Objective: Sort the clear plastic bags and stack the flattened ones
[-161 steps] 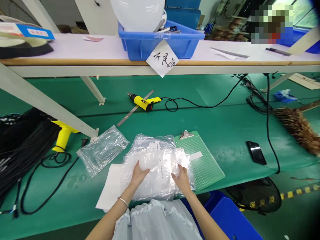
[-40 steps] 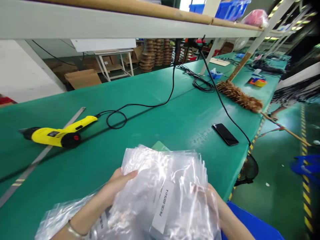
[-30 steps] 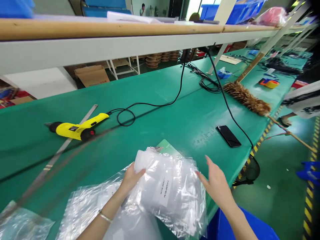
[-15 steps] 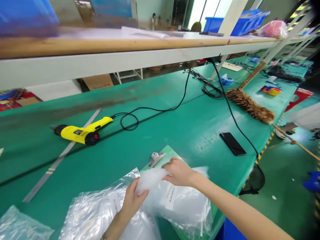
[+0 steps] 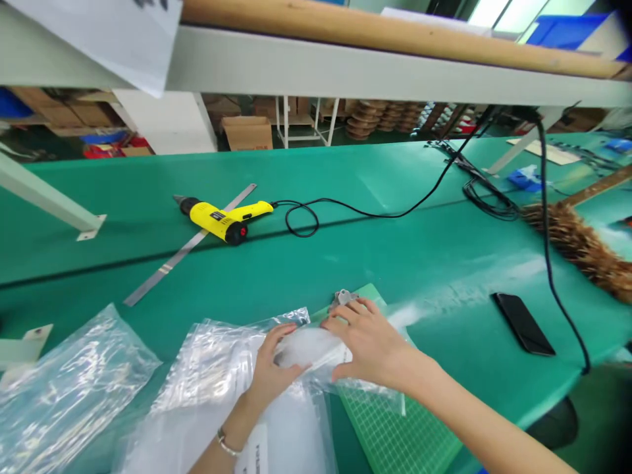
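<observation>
A clear plastic bag [image 5: 311, 349] with pale, translucent contents is held between my two hands. My left hand [image 5: 276, 365] curves round its left side, thumb below and fingers above. From the right, my right hand [image 5: 368, 342] grips it with fingers spread over the top and thumb underneath. Partly under the held bag lies a green clipboard [image 5: 395, 421] with a grid pattern; its metal clip [image 5: 343, 298] shows just beyond my right fingers. Below my left hand, more clear bags [image 5: 212, 375] with a printed label lie flat and overlapping.
Another clear bag [image 5: 74, 395] lies at the left. A yellow heat gun [image 5: 212, 220] rests across a steel ruler [image 5: 172, 264], its black cord running right. A black phone [image 5: 523, 322] and a brown bristly brush [image 5: 582, 247] are at the right. A shelf beam [image 5: 345, 66] crosses overhead.
The view has turned left and down. My right hand has gone from pinching the bag to spreading over it, and the bag now looks rounder between both hands.
</observation>
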Tool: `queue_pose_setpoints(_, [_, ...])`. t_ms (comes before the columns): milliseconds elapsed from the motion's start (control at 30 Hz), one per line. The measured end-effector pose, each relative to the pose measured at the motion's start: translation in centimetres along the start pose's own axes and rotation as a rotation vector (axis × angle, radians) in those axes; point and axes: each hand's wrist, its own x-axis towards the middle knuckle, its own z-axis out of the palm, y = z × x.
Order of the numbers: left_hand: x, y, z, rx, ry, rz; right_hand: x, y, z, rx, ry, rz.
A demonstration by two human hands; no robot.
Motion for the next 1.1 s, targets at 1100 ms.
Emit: queue_pose_setpoints(1100, [-6.1,23.8,-15.1,-1.016,-0.099,-0.998,6.1,-6.6,-9.0,1.01,-0.78,-0.224])
